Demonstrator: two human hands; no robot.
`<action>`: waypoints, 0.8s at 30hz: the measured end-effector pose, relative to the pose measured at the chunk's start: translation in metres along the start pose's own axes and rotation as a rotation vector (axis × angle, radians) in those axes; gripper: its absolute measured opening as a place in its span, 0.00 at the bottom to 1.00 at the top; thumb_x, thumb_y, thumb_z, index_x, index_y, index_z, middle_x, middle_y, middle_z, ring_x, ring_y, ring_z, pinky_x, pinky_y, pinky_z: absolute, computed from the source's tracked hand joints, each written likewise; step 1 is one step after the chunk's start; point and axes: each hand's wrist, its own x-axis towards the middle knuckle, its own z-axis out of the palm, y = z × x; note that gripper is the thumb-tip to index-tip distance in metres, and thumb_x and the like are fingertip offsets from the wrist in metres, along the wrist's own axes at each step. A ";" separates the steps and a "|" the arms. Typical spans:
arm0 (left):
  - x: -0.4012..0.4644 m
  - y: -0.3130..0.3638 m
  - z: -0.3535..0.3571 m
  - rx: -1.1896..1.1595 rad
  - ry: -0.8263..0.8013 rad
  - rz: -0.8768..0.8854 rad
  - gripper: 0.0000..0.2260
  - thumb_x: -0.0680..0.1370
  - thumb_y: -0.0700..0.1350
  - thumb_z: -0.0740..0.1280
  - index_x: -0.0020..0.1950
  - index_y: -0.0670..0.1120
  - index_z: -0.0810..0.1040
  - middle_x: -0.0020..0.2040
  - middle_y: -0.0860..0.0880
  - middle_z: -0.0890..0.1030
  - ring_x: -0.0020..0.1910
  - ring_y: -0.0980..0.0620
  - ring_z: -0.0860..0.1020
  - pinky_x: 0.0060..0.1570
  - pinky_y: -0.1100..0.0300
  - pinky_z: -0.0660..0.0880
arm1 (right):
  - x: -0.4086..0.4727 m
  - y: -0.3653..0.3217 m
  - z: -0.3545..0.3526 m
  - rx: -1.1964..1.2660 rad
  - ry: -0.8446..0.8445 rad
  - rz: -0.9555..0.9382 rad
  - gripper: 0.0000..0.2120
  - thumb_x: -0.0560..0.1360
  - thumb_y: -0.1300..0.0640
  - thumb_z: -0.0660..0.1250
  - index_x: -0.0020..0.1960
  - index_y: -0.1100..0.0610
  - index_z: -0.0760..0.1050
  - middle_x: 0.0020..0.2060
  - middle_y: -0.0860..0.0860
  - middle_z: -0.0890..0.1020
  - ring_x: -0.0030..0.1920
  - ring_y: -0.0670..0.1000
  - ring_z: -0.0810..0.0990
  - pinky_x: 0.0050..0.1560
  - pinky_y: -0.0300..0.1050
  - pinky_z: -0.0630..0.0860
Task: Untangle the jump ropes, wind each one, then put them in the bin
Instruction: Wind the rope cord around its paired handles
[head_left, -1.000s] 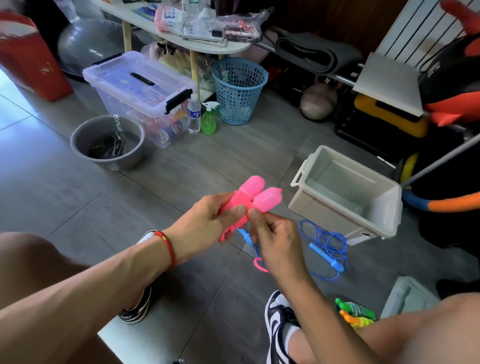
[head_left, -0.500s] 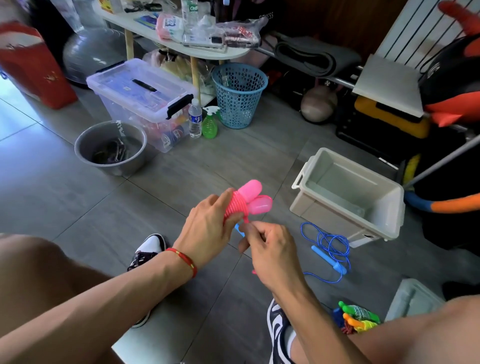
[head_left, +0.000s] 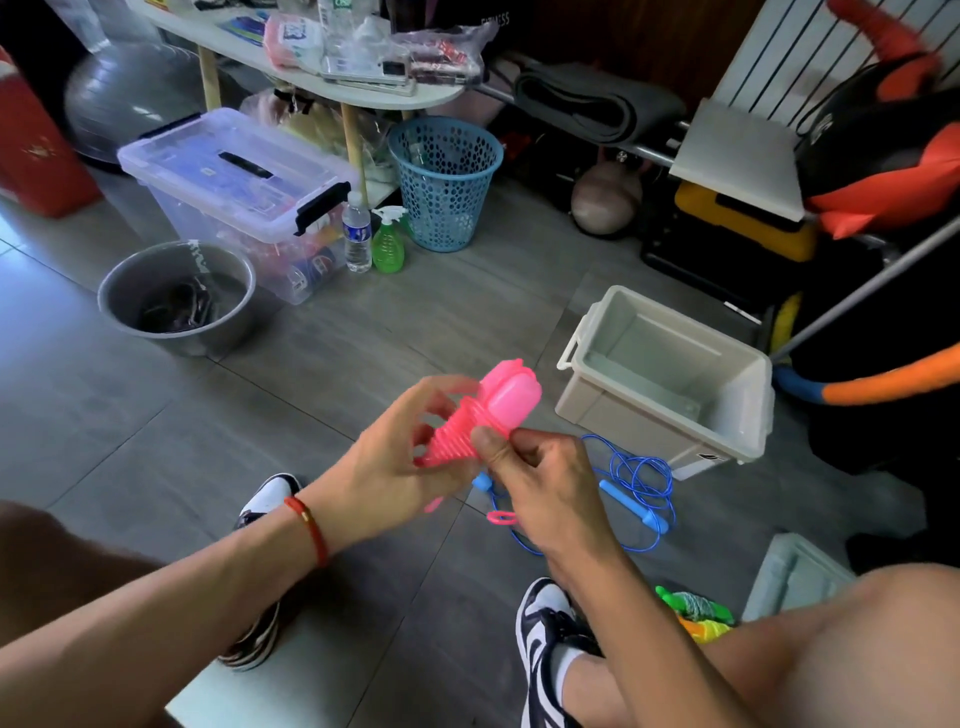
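Head view: my left hand (head_left: 387, 467) curls around the wound pink jump rope (head_left: 480, 418), cord coiled tight below its two handles. My right hand (head_left: 540, 486) pinches the coil's near edge, thumb on top. Beyond my grip: grey bin (head_left: 670, 374). Just under it, blue jump rope (head_left: 636, 493) lies loose on the floor.
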 end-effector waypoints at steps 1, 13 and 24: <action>0.001 0.004 -0.003 -0.188 -0.046 -0.118 0.26 0.73 0.39 0.74 0.69 0.50 0.74 0.59 0.39 0.77 0.46 0.42 0.81 0.44 0.44 0.82 | 0.002 0.002 0.000 0.008 -0.043 -0.019 0.30 0.71 0.35 0.73 0.37 0.65 0.77 0.30 0.65 0.72 0.33 0.52 0.70 0.30 0.59 0.78; 0.008 -0.004 -0.011 -0.212 -0.024 -0.271 0.15 0.73 0.45 0.69 0.58 0.44 0.83 0.48 0.32 0.82 0.40 0.44 0.79 0.35 0.56 0.74 | 0.003 0.010 0.001 -0.498 -0.060 -0.137 0.21 0.80 0.41 0.65 0.35 0.53 0.74 0.27 0.51 0.76 0.30 0.53 0.72 0.35 0.50 0.69; 0.017 -0.008 -0.022 0.045 0.199 -0.363 0.10 0.73 0.47 0.69 0.48 0.44 0.85 0.32 0.43 0.81 0.28 0.50 0.78 0.28 0.59 0.73 | -0.011 0.009 -0.002 -1.330 0.038 -0.525 0.13 0.70 0.57 0.77 0.36 0.49 0.73 0.27 0.47 0.76 0.30 0.53 0.76 0.39 0.48 0.67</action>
